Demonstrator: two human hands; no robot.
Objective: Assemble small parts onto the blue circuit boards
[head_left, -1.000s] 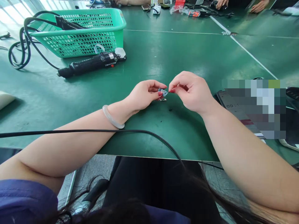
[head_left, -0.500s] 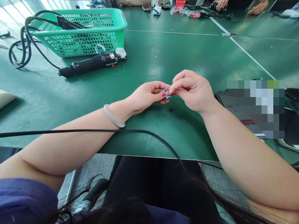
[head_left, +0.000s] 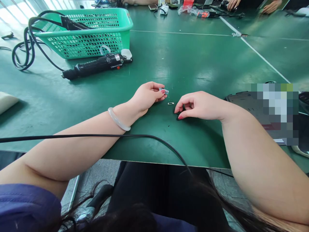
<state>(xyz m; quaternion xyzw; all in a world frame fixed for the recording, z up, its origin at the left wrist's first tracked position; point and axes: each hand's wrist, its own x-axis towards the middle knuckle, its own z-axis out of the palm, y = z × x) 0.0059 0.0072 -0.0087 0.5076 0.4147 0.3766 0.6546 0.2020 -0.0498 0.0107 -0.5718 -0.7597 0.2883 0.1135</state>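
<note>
My left hand [head_left: 149,93] pinches a small bluish-silver part [head_left: 164,91] between thumb and fingers, just above the table. Its details are too small to make out. To the right, my right hand [head_left: 193,105] hovers low with thumb and forefinger apart, over a tiny dark piece [head_left: 178,113] that they partly cover. Between the two hands lies a small oblong piece with a pale rim [head_left: 171,103], touched by neither. A dark speck [head_left: 168,126] is on the table nearer to me.
On the green table [head_left: 154,67] stands a green perforated basket [head_left: 84,42], with a black electric screwdriver [head_left: 96,66] before it. A black cable [head_left: 135,135] crosses over my left forearm. A phone-like device [head_left: 251,106], partly blurred out, lies right. Another person's hands [head_left: 271,6] show far off.
My hands have parted. The right hand has let go of the bluish-silver part and moved down toward the table. A pale-rimmed oblong piece now shows between the hands.
</note>
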